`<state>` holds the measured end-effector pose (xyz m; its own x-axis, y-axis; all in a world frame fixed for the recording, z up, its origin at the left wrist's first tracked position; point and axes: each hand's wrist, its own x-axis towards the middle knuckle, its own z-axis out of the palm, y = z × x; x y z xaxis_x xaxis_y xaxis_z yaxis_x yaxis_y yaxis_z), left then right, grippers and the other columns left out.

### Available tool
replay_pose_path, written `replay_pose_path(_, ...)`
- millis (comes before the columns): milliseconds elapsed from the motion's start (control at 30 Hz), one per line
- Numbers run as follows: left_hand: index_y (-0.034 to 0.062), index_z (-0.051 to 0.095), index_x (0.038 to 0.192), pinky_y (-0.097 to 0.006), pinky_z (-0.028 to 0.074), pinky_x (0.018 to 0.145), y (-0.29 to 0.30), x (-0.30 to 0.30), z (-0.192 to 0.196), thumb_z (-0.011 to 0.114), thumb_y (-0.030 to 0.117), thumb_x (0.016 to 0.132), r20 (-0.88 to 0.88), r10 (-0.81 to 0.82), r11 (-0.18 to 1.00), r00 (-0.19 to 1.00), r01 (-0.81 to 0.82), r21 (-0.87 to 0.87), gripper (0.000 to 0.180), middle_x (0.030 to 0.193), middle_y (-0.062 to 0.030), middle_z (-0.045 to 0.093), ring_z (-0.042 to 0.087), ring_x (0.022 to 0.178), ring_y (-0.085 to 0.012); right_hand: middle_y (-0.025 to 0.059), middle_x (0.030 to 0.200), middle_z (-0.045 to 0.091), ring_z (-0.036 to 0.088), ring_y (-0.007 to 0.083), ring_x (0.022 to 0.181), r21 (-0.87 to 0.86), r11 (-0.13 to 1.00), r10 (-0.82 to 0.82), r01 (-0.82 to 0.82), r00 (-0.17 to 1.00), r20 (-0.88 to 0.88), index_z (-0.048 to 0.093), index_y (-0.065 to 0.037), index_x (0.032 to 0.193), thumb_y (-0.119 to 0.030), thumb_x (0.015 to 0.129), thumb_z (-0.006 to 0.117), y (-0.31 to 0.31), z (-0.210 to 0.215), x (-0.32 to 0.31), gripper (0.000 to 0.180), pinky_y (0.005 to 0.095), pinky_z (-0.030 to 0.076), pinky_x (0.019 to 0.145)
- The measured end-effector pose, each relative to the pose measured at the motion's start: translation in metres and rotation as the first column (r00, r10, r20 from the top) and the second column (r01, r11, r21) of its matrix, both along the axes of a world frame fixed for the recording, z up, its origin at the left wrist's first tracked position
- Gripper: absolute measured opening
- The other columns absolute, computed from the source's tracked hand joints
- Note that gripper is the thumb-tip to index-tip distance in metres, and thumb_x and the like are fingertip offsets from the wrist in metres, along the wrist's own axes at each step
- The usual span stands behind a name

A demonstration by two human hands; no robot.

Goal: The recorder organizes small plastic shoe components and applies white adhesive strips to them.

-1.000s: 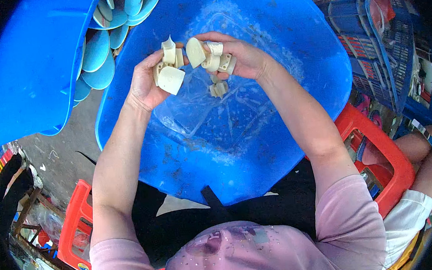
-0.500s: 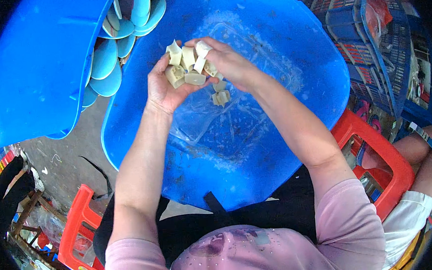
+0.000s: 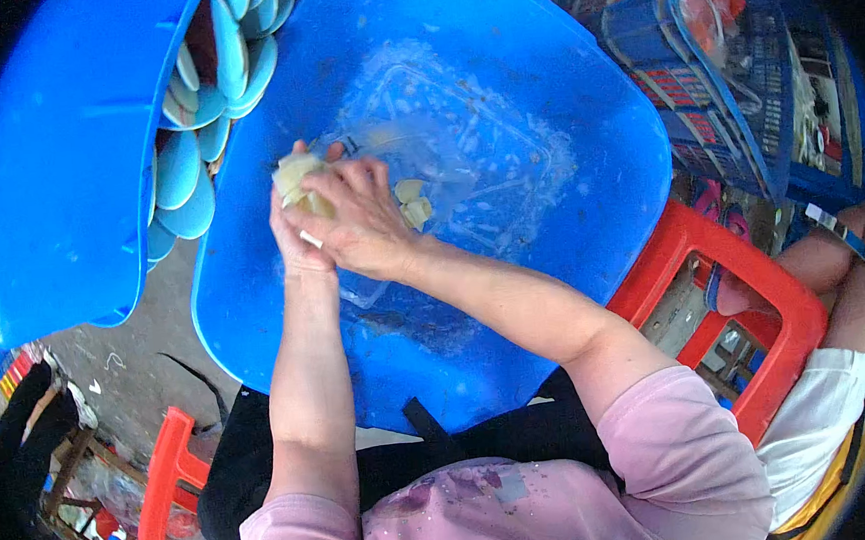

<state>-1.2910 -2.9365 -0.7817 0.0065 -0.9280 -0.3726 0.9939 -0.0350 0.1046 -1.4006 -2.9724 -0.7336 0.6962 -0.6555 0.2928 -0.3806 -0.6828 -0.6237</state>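
My left hand [image 3: 293,242] cups a pile of small cream-coloured moulded pieces [image 3: 295,171], palm up. My right hand [image 3: 364,220] lies over the pile with its fingers curled onto the pieces, partly hiding them and the left palm. A small white strip [image 3: 311,239] shows beside the right thumb; what it is I cannot make out. Beyond my right wrist, a few similar loose pieces [image 3: 414,209] rest on the big blue plastic tub [image 3: 512,254] across my lap. Both hands are above the tub's left part.
At the upper left stands another blue tub [image 3: 55,176] with several light blue oval pads [image 3: 187,202] beside it. Blue plastic crates [image 3: 699,71] are stacked at the upper right. Red stools [image 3: 745,288] flank me, and another person's leg [image 3: 835,292] is at the right.
Both hands have moved left and nearer to me with the pieces. My right hand has come over the left, covering much of the pile. The whole view has shifted slightly.
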Motion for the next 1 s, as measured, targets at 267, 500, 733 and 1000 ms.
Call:
replay_pose_path(267,0.0054,0.049,0.119,-0.043,0.045,0.090,0.010,0.007,-0.005,0.038,0.033,0.091,0.102,0.025,0.992,0.994,-0.037,0.123,0.041,0.122,-0.0211,0.049,0.051,0.108,-0.0338,0.0024,0.117,0.044,0.035,0.0259,0.112,-0.170,0.985,-0.009,0.006,1.000,-0.019,0.062,-0.029,0.091,-0.026,0.064,0.065,-0.003,0.001,-0.003,0.027,0.0485,0.027,0.088)
replay_pose_path(500,0.0032,0.042,0.124,-0.044,0.038,0.097,0.018,0.010,-0.011,0.037,0.034,0.090,0.030,0.018,0.997,0.999,-0.020,0.076,0.046,0.123,-0.0170,0.048,0.047,0.113,-0.0308,0.0093,0.122,0.039,0.035,0.0317,0.112,-0.005,0.984,0.179,-0.179,0.984,0.003,0.060,-0.030,0.102,-0.032,0.070,0.063,-0.009,0.020,0.000,0.032,0.0566,0.022,0.092)
replay_pose_path(733,0.0030,0.043,0.123,-0.044,0.038,0.097,0.017,0.006,-0.010,0.037,0.036,0.089,-0.001,0.017,1.000,1.000,-0.017,0.011,0.048,0.123,-0.0169,0.048,0.047,0.113,-0.0311,0.0132,0.121,0.041,0.035,0.0334,0.113,0.178,0.975,0.114,-0.132,0.988,0.108,0.056,-0.028,0.115,-0.034,0.078,0.057,-0.007,0.026,0.005,0.037,0.0535,0.022,0.090)
replay_pose_path(1000,0.0028,0.044,0.123,-0.044,0.038,0.097,0.020,0.002,-0.010,0.038,0.039,0.088,0.002,0.056,0.997,0.998,-0.056,-0.053,0.051,0.122,-0.0167,0.049,0.048,0.112,-0.0314,0.0150,0.118,0.043,0.038,0.0321,0.111,0.267,0.964,-0.076,-0.005,0.954,0.291,0.053,-0.015,0.116,-0.018,0.077,0.054,-0.005,0.017,0.014,0.039,0.0459,0.028,0.093)
